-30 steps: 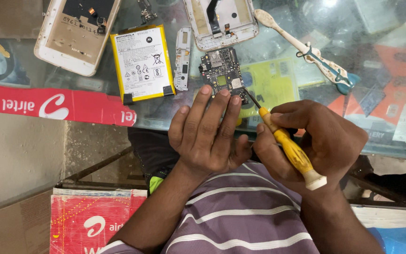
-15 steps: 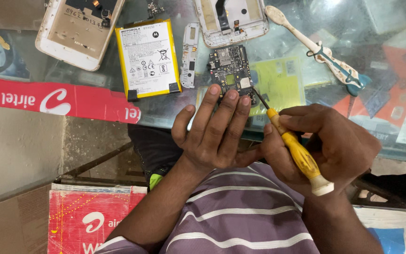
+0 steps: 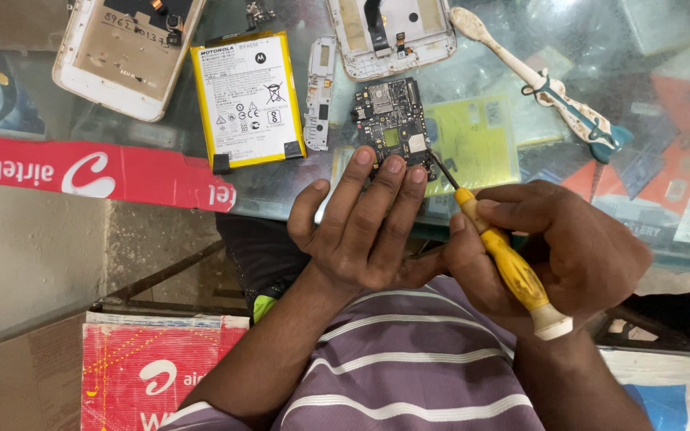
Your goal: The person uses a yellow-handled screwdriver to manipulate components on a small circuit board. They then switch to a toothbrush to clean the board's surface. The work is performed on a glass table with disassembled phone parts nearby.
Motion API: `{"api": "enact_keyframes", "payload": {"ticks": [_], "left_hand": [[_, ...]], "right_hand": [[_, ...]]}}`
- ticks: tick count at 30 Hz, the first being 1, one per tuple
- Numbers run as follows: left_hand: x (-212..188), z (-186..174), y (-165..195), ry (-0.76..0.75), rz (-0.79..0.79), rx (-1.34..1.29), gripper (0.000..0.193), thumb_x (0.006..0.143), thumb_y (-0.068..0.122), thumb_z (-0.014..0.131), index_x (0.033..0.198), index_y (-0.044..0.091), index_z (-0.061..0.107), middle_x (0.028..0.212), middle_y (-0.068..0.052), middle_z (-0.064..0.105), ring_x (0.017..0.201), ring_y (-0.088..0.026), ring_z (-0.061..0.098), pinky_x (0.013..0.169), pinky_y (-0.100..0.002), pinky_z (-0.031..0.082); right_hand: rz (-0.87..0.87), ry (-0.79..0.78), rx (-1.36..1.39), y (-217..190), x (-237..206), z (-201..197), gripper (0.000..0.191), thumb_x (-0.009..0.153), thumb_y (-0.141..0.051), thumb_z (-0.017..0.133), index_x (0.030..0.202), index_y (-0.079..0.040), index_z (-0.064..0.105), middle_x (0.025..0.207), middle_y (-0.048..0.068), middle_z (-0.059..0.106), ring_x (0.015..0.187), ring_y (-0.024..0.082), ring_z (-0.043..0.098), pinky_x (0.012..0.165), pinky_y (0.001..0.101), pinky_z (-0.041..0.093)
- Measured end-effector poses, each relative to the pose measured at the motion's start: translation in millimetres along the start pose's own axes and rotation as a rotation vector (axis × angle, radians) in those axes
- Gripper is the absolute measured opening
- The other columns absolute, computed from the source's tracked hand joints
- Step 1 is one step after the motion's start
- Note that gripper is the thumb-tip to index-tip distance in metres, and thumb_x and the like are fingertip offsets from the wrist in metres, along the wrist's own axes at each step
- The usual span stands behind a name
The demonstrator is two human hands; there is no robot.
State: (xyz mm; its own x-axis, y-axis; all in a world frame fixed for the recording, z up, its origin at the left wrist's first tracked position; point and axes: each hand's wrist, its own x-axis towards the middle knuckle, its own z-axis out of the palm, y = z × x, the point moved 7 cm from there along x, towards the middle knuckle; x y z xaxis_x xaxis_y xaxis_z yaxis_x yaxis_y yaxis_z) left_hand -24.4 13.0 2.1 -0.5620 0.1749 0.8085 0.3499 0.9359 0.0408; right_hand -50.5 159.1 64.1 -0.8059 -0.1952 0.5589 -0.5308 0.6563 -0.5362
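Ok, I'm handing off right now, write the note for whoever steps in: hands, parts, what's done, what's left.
Left hand: fingertips pressing down on the circuit board on the glass counter.
Right hand: gripping the yellow-handled screwdriver, tip at the board's lower right edge.
Done: phone opened; battery, small white cover, rear shell and frame lie apart on the counter.
Left: probably the work at the board's edge; reassembly not started.

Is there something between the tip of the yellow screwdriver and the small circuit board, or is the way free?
Nothing visible blocks it. The right hand holds the yellow screwdriver with its tip at the lower right corner of the circuit board. The left hand's fingertips press the board's lower edge, beside the tip.
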Motion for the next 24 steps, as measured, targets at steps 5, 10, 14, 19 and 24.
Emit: {"api": "enact_keyframes", "payload": {"ticks": [5,10,14,19,24], "left_hand": [[0.5,-0.1,0.7,0.019,0.000,-0.007,0.064,0.108,0.062,0.042,0.130,0.010,0.073,0.131,-0.005,0.068,0.128,-0.023,0.061,0.111,-0.045,0.030],[1.3,-1.2,0.5,0.018,-0.003,-0.017,0.064,0.109,0.063,0.044,0.130,0.011,0.073,0.130,-0.005,0.068,0.128,-0.023,0.061,0.111,-0.045,0.030],[2.3,-1.0,-0.3,0.029,-0.002,-0.029,0.063,0.108,0.061,0.045,0.129,0.010,0.073,0.130,-0.006,0.069,0.127,-0.023,0.062,0.111,-0.045,0.030],[1.9,-2.5,-0.2,0.018,-0.005,-0.034,0.062,0.108,0.061,0.047,0.130,0.010,0.073,0.130,-0.006,0.069,0.127,-0.024,0.062,0.111,-0.045,0.030],[2.7,-2.7,-0.3,0.018,-0.009,-0.029,0.058,0.107,0.059,0.051,0.129,0.010,0.073,0.130,-0.006,0.069,0.127,-0.023,0.062,0.111,-0.045,0.030]], "right_hand": [[-0.034,-0.002,0.006,-0.9,0.1,0.4,0.025,0.096,-0.011,0.086,0.092,0.003,0.066,0.088,0.015,0.075,0.073,0.017,0.075,0.061,0.0223,0.056],[-0.046,0.007,0.020,-1.6,2.4,0.7,0.023,0.091,-0.009,0.085,0.091,0.004,0.066,0.088,0.016,0.074,0.069,0.017,0.073,0.054,0.0224,0.052],[-0.016,0.015,0.023,0.0,2.0,0.7,0.022,0.092,-0.009,0.085,0.092,0.004,0.067,0.089,0.017,0.075,0.066,0.016,0.073,0.054,0.0220,0.052],[-0.048,0.014,0.046,-0.7,1.7,1.5,0.024,0.096,-0.010,0.085,0.092,0.002,0.065,0.085,0.016,0.074,0.070,0.016,0.074,0.058,0.0218,0.054],[-0.048,0.008,0.019,-0.1,3.0,2.2,0.023,0.090,-0.009,0.085,0.089,0.004,0.066,0.086,0.017,0.074,0.066,0.017,0.073,0.054,0.0225,0.052]]}}
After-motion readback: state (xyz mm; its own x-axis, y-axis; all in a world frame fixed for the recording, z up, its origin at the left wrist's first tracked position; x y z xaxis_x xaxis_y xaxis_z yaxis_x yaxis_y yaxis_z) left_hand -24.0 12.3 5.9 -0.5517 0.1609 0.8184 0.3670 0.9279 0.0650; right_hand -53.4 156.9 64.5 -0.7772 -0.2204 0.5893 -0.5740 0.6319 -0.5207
